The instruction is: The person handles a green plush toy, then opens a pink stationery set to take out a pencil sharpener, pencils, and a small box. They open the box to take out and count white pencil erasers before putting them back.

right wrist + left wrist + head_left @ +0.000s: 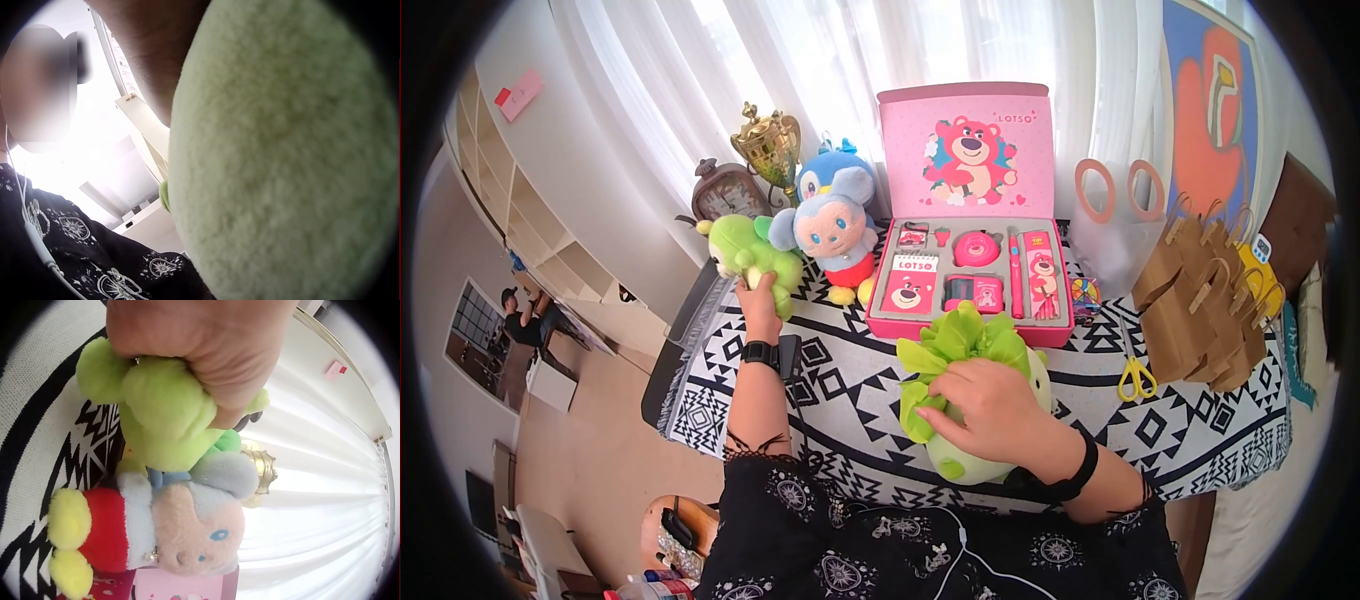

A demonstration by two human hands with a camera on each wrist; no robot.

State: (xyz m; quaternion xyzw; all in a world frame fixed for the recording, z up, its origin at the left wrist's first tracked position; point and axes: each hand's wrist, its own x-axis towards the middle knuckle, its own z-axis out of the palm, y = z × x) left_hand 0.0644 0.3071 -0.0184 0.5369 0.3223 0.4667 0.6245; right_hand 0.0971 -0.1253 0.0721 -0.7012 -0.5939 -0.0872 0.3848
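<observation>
My left hand (758, 302) grips a small green plush toy (745, 250) from the near side, at the left of the table. In the left wrist view, that hand covers part of the green toy. Right beside it sits a mouse-eared plush (830, 235) in blue-grey with red shorts and yellow feet. At the front middle lies a larger pale-green plush vegetable (1000, 455) with bright leafy frills (950, 345). My right hand (990, 405) holds this plush near its leaves, fingers curled over it. Its round pale body fills much of the right wrist view.
An open pink gift box (876, 325) with stationery stands behind the leafy plush. A clock (728, 190), gold trophy (768, 145) and blue penguin plush (835, 172) stand back left. Yellow-handled scissors (1137, 380), paper bags (1200, 320) and a clear bag (1112, 240) are right.
</observation>
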